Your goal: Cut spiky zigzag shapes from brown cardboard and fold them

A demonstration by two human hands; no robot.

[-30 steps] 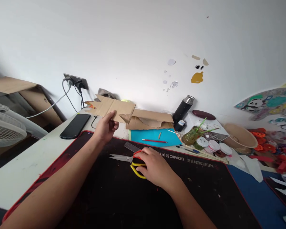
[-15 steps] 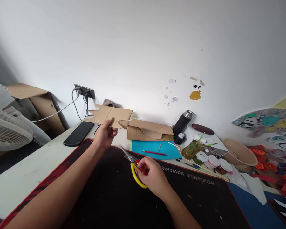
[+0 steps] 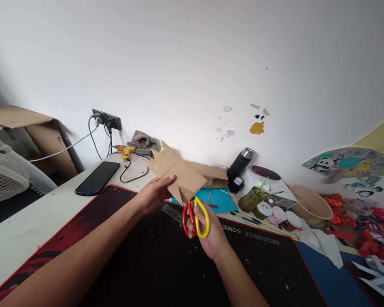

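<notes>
Head view: left fingers [image 3: 169, 181] pinch cardboard [image 3: 187, 175] at near edge.
Right fingers [image 3: 202, 215] curl round scissors [image 3: 197, 226]; blades perhaps behind cardboard.

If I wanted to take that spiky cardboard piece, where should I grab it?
Probably pinch the cardboard piece by its right-hand corner, coming from the right: it looks thin and flat there, most spikes are on the left, the left hand grips its lower left, and the scissors sit at its lower edge.

Phone [image 3: 97, 178] left of cardboard piece [image 3: 186, 174]
</notes>
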